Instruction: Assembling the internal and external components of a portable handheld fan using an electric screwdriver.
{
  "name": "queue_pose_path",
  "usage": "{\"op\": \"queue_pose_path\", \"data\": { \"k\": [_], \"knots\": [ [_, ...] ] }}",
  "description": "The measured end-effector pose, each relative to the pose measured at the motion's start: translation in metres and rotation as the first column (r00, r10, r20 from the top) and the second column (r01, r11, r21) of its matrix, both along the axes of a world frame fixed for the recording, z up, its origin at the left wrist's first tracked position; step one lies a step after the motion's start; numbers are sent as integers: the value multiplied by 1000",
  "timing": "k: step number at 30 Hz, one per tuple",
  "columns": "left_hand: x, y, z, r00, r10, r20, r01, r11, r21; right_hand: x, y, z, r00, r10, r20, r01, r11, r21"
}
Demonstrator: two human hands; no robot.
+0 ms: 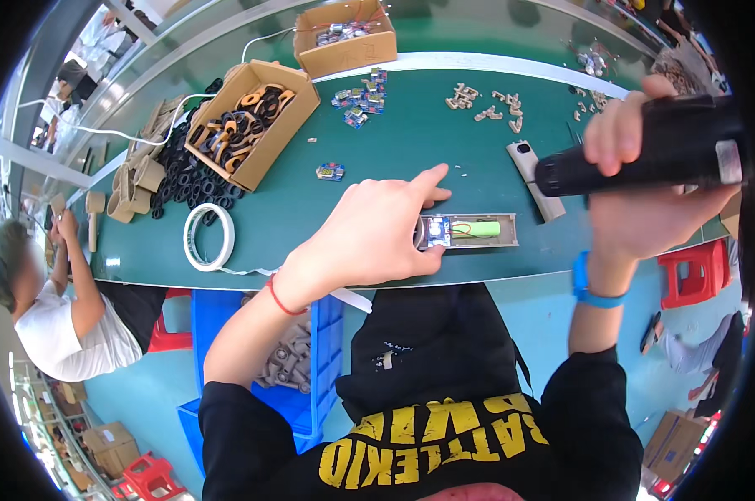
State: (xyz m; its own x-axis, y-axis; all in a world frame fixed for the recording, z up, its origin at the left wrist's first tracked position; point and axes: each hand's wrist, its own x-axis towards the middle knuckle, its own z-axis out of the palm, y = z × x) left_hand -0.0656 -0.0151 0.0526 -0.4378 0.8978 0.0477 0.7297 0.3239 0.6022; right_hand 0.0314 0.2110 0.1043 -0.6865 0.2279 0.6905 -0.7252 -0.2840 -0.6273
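On the near edge of the green table lies a long beige half casing. In it sit a green battery cell, thin red and black wires and a small blue circuit board. My left hand covers the casing's left end, thumb on the near side and fingers at the far side, index finger stretched out. Raised at the right, my right hand is wrapped round a black power tool whose tapered nose points left. Behind that nose lies another long beige casing part.
A cardboard box of black and orange rings stands at the left, beside black rings and a white tape roll. Blue circuit boards and small beige parts lie farther back. Below the table is a blue crate; a person sits left.
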Motion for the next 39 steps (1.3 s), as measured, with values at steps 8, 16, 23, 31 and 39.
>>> {"op": "queue_pose_path", "data": {
  "k": [8,16,23,31,39],
  "knots": [
    [1,2,2,997,-80,-21,81,997,1,45,164,-23,413,-873,258,656,482,581],
    [-7,10,15,990,-124,64,130,987,-96,85,262,-70,-68,-929,-363,292,-366,884],
    [-14,22,26,982,-156,108,180,943,-281,53,9,-51,769,-631,-98,222,120,968],
    [-13,18,29,982,-152,112,180,933,-313,30,-26,-96,860,-510,25,139,282,949],
    [-25,44,30,938,-268,219,346,751,-563,28,-27,-95,880,-473,50,125,331,935]
  ]
}}
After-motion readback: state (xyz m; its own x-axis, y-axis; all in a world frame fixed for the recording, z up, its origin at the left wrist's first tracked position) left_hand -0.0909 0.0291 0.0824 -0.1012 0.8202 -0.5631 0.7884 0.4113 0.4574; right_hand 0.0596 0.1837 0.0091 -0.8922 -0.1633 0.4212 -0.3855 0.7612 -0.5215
